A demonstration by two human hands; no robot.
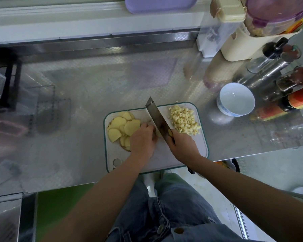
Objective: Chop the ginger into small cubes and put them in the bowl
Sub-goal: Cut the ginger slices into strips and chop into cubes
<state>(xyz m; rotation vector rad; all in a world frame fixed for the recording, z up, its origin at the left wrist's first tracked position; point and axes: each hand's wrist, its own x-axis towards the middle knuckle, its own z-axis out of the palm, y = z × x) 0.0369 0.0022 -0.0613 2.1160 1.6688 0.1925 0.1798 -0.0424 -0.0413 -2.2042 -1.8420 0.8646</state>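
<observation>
**Half the ginger diced, half in slices**

I'm mid-chop. My right hand [182, 145] grips the cleaver [158, 119] at the middle of the cutting board [162, 160], and my left hand [143, 138] curls over the ginger slices [119, 127], pale yellow, on the board's left. Small cubes [184, 119] heap on its right. The bowl [235, 99] sits empty beyond the board's right edge. Next I need even cuts with fingertips tucked.

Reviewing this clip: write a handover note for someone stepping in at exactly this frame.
Left hand holds a ginger piece beside the blade. Right hand grips the cleaver, blade over the cutting board.
Uncut slices lie at board left; cubes are piled at board right. Bowl stands empty, right of the board.
Done: part of the ginger cubed. Left: cube the other slices, move all cubes into the bowl.
</observation>
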